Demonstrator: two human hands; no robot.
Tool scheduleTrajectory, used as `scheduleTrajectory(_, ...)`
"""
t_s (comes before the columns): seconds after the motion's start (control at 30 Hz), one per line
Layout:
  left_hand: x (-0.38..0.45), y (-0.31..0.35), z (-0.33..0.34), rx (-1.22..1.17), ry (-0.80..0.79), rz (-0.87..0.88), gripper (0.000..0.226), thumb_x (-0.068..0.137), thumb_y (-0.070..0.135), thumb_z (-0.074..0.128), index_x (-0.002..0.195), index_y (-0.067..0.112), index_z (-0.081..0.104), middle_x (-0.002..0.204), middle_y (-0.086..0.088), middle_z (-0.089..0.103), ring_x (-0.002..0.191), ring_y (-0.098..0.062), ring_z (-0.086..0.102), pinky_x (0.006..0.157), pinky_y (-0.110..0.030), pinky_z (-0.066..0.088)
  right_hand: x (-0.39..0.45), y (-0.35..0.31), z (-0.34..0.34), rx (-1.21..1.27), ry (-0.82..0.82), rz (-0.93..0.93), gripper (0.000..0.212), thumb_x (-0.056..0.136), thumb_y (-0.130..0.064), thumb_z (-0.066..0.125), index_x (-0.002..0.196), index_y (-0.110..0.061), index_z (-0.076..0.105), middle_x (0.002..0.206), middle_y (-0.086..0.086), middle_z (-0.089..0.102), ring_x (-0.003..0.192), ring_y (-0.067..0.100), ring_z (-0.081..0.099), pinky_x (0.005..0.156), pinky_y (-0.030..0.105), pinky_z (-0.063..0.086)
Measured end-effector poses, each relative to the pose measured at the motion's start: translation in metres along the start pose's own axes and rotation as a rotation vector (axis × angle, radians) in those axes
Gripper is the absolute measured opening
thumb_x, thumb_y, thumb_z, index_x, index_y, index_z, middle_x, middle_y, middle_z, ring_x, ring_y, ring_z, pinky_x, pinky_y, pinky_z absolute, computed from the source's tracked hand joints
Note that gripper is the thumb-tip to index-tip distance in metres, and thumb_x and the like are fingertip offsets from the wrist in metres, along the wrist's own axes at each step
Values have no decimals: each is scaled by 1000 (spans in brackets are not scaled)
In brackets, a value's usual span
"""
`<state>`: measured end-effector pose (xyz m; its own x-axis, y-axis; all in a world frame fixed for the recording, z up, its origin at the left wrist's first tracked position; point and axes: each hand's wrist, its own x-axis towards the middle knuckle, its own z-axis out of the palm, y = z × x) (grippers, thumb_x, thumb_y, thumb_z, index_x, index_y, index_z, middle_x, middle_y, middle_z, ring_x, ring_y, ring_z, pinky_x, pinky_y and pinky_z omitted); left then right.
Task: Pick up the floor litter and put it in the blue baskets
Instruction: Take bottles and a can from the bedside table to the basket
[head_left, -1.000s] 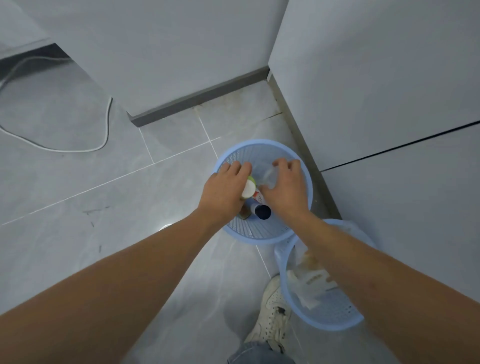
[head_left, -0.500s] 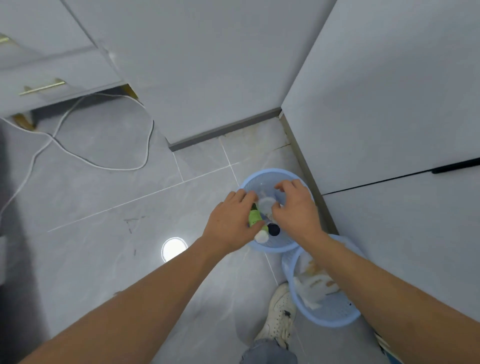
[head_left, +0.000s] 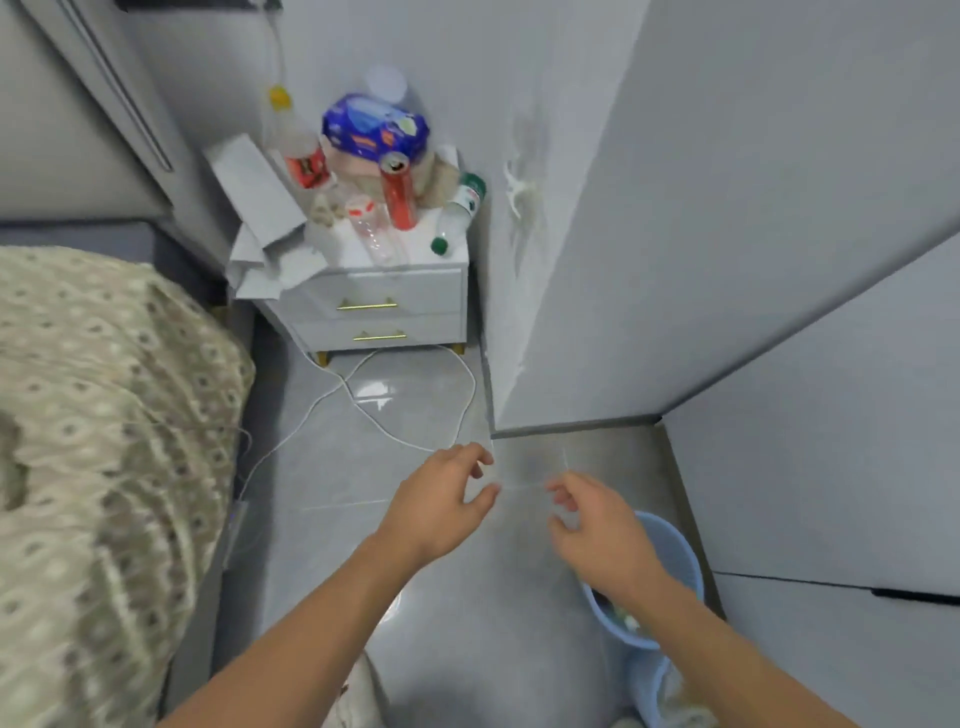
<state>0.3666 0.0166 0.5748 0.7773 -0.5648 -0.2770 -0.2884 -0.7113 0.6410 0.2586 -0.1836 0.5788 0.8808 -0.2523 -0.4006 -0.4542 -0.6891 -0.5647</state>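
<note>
Blue baskets (head_left: 685, 566) by the wall at lower right already hold some litter, though what is in them is blurred. Both the left hand (head_left: 441, 499) and right hand (head_left: 597, 530) hang over bare floor (head_left: 363, 467), each grip spread and empty. No loose litter shows on the visible floor, so I judge the job nearly or fully done.

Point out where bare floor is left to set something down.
Bare tile lies ahead of both hands, between the white cable and the wall corner. The nightstand top is crowded with bottles and packets; the blue basket fills the right corner.
</note>
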Motion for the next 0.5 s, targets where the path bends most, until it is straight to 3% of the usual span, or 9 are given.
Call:
scheduleTrajectory(0.27,-8,-56,-212,-55,176,-71,25,94,49,59,116,39,55,104,18,61,100,-7,58,85,-34,53,59,-210,-17,102,72,-37,18,85,-27,69,100,-35,61,95,-13,65,87,3,64,83,29,53)
scheduleTrajectory(0.37,3,-75,-253,-38,205,-94,24,94,47,58,115,35,58,103,15,63,96,-8,60,82,-36,53,94,-258,-21,157,95,-9,16,87,-28,70,101,-31,63,93,-10,66,83,9,66,79,33,56)
scheduleTrajectory(0.5,52,-90,-260,-32,188,-121,25,95,42,57,116,31,60,105,12,63,96,-10,61,84,-38,54,153,-281,-24,211,124,54,18,88,-32,68,105,-29,64,98,-11,66,88,12,67,81,35,56)
